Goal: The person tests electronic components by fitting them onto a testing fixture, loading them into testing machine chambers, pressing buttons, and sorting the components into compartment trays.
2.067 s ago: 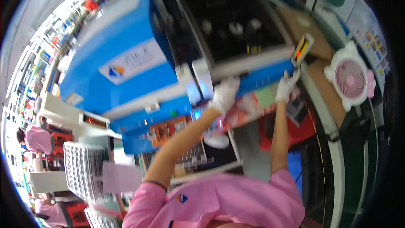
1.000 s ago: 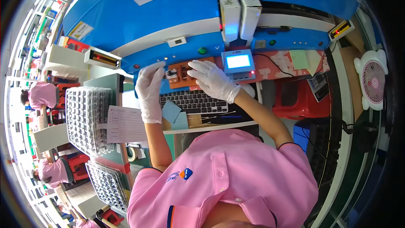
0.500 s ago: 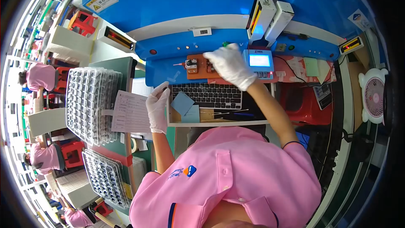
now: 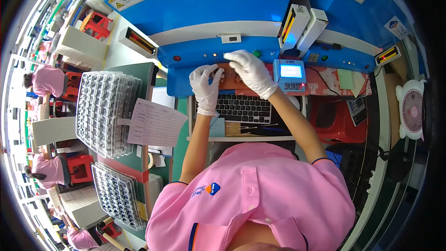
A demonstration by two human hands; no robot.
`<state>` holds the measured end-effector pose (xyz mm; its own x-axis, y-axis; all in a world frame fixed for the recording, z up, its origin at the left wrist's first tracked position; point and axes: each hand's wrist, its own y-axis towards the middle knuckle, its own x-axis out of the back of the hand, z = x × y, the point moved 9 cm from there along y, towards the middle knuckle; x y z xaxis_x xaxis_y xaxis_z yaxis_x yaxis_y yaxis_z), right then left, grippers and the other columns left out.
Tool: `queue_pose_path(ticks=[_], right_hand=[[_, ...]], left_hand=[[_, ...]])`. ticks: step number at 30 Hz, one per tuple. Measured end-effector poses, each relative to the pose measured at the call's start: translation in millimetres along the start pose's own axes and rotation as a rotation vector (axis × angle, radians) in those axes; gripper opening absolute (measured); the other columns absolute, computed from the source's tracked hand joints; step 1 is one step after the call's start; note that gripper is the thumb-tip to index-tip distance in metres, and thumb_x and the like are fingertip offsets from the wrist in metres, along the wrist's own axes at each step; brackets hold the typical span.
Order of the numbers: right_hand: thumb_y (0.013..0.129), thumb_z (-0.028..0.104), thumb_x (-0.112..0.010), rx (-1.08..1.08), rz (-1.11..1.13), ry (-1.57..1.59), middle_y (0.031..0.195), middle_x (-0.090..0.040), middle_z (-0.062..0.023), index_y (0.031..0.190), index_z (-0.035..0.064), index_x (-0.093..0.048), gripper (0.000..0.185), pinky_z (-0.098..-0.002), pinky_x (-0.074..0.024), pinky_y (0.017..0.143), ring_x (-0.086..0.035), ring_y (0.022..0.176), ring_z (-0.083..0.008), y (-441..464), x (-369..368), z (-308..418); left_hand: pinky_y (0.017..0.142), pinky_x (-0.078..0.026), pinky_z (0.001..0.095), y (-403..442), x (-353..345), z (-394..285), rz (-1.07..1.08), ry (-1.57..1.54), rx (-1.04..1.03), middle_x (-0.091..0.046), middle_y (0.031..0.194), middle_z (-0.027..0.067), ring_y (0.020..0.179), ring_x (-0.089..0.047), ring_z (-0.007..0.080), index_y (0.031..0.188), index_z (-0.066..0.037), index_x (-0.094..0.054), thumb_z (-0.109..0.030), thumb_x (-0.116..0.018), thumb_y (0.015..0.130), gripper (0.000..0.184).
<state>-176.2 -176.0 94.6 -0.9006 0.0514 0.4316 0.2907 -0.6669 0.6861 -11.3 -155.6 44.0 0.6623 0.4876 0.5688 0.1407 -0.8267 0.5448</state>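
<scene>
My left hand (image 4: pixel 204 90), in a white glove, is at the left end of an orange-brown fixture block (image 4: pixel 228 82). Its thumb and fingers curl together around a small dark part (image 4: pixel 213 73) whose kind I cannot make out. My right hand (image 4: pixel 252 75), also gloved, hangs over the right side of the same block, fingers bent and pressed together. Whatever its fingertips may hold is too small to tell. The right hand covers much of the block. Just below both hands lies a black keyboard (image 4: pixel 244 108).
A blue press machine (image 4: pixel 200 4) rises behind the block, with white light-curtain posts (image 4: pixel 294 25) beside it. A small blue display box (image 4: pixel 289 74) stands right. Stacked clear trays (image 4: pixel 104 111) and a printed sheet (image 4: pixel 157 123) are left. A pink fan (image 4: pixel 412 108) is far right.
My left hand has moved up and right from beside the printed sheet to the fixture block. The right hand stays over the block, its fingers now more bent. The camera view has shifted slightly.
</scene>
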Motion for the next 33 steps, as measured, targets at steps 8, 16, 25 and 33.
queue_pose_path(ticks=[8, 16, 25, 33], right_hand=[[0.090, -0.003, -0.064, -0.200, -0.236, -0.044, 0.105, -0.064, -0.0044, 0.113, 0.0074, -0.066, 0.025, -0.0241, -0.0496, 0.075, -0.060, 0.087, -0.0126, -44, 82, -4], [0.093, -0.001, -0.061, -0.246, -0.245, 0.230, 0.107, -0.063, -0.0032, 0.114, 0.0073, -0.064, 0.022, -0.0235, -0.0480, 0.074, -0.058, 0.085, -0.0110, -46, 37, -26], [0.094, 0.001, -0.061, -0.605, -0.141, 0.574, 0.105, -0.065, -0.0081, 0.115, 0.0066, -0.061, 0.022, -0.0269, -0.0514, 0.072, -0.060, 0.079, -0.0147, -44, -13, -63], [0.094, 0.007, -0.061, -0.976, -0.037, 1.591, 0.086, -0.065, -0.0156, 0.105, 0.0014, -0.058, 0.012, -0.0326, -0.0534, 0.066, -0.065, 0.069, -0.0230, -55, -45, -78]], left_hand=[[0.093, -0.044, 0.0432, -3, -3, -13, -0.101, 0.089, -0.071, -0.063, 0.113, 0.0087, 0.108, -0.055, 0.0320, 0.102, -0.014, -0.072, -0.018, -0.079, 0.079, 0.024], [0.098, -0.041, 0.0407, -4, -13, -9, -0.063, 0.030, -0.051, -0.061, 0.123, 0.0077, 0.114, -0.052, 0.0291, 0.107, -0.017, -0.071, -0.012, -0.074, 0.084, 0.024], [0.098, -0.041, 0.0385, -7, -21, -8, -0.042, 0.016, -0.136, -0.064, 0.119, 0.0061, 0.114, -0.054, 0.0266, 0.106, -0.015, -0.071, -0.008, -0.071, 0.085, 0.022], [0.097, -0.041, 0.0364, -7, -23, -8, -0.031, -0.035, -0.128, -0.066, 0.114, 0.0050, 0.111, -0.057, 0.0240, 0.106, -0.014, -0.071, -0.007, -0.070, 0.087, 0.021]])
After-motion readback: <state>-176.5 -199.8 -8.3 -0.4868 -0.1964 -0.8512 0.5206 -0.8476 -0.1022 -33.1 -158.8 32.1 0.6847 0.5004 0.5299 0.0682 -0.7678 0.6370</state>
